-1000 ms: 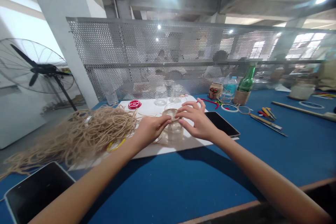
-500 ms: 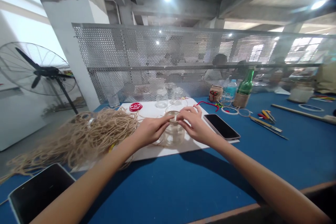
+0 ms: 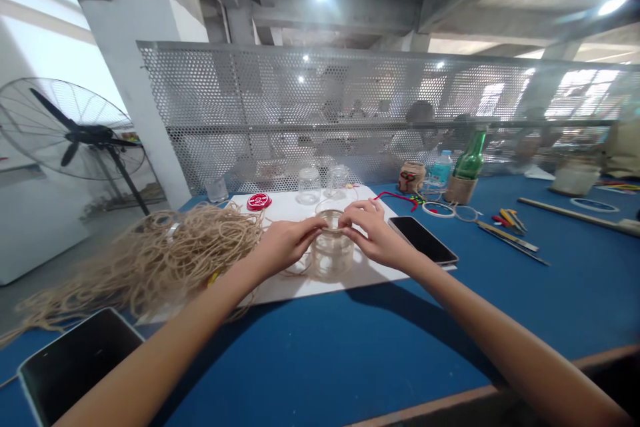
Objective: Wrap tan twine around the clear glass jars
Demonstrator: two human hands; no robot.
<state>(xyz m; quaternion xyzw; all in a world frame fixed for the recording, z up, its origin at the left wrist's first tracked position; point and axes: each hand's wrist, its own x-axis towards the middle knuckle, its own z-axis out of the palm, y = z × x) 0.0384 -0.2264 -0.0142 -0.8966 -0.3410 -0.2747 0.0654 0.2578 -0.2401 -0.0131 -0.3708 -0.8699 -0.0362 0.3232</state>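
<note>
A clear glass jar (image 3: pixel 332 260) stands upright on a white sheet (image 3: pixel 280 292) in front of me. A strand of tan twine (image 3: pixel 330 211) seems to loop around its rim. At the rim's left side, my left hand (image 3: pixel 287 242) is closed, thumb and fingertips pinching the twine. My right hand (image 3: pixel 369 230) pinches at the right side of the rim, its other fingers bent. The fingertips partly hide the rim and the strand. To the left lies a large loose heap of twine (image 3: pixel 200 247).
Two glass jars (image 3: pixel 309 188) and a red lid (image 3: pixel 259 201) sit behind. A phone (image 3: pixel 423 240) lies right, a tablet (image 3: pixel 80 367) front left. Farther right are a twine-wrapped jar (image 3: pixel 411 178), a green bottle (image 3: pixel 470 160), hand tools (image 3: pixel 510 221) and a stick (image 3: pixel 575 215).
My fingertips have shifted slightly at the rim, and more of the jar's body shows between my hands. The other things stay in place.
</note>
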